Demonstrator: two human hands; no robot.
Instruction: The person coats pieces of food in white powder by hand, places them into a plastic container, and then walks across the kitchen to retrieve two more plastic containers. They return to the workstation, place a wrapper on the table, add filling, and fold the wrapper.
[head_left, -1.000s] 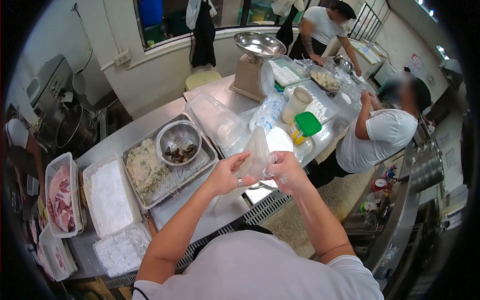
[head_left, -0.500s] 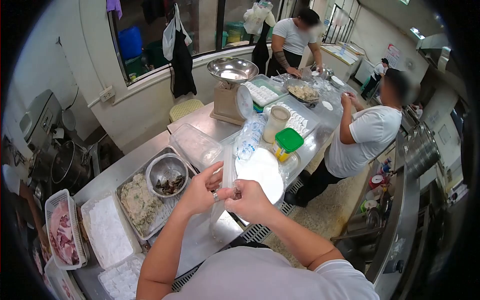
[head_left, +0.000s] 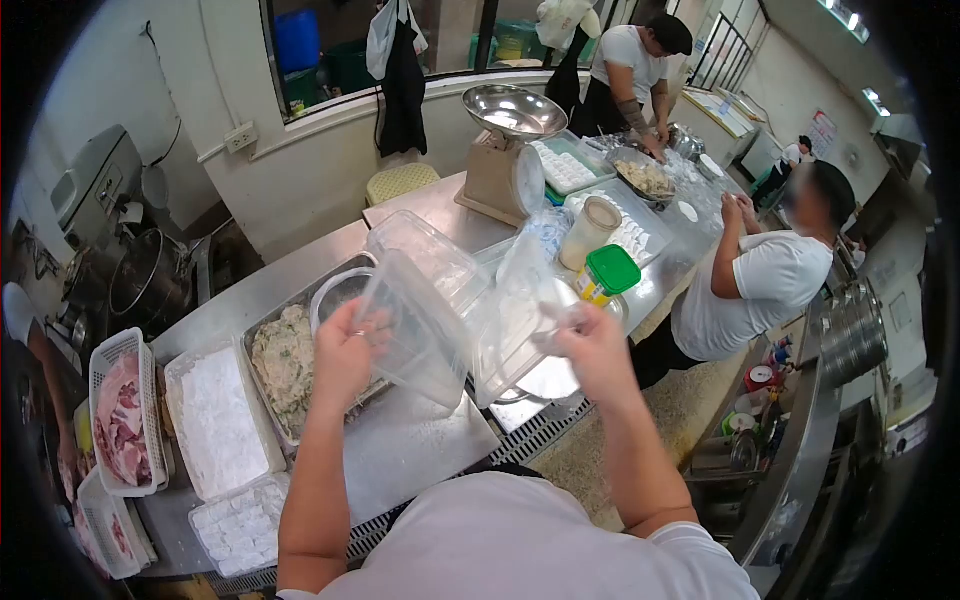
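My left hand [head_left: 352, 345] grips the edge of a clear plastic container [head_left: 418, 330], tilted above the front of the steel table. Blurred by motion, my right hand [head_left: 590, 350] is closed on the edge of a second clear plastic container [head_left: 508, 350], just right of the first. Under the left one lie a steel bowl [head_left: 330, 292], partly covered, and a tray of pale filling with green bits [head_left: 288, 365]. A white round thing [head_left: 555, 378] shows in part beneath my right hand. Behind the two containers another clear container [head_left: 425, 250] rests on the table.
A scale with a steel pan [head_left: 500, 175], a cream-lidded jar [head_left: 592, 230] and a green-lidded tub [head_left: 610, 272] stand beyond my hands. To the left are a white powder tray [head_left: 222, 420] and a meat basket [head_left: 125, 420]. Two co-workers [head_left: 765, 285] [head_left: 635, 75] work along the table.
My hands have moved apart, left hand leftward and right hand rightward. The clear plastic, seen edge-on between them before, now shows as two separate containers. The view has shifted a little.
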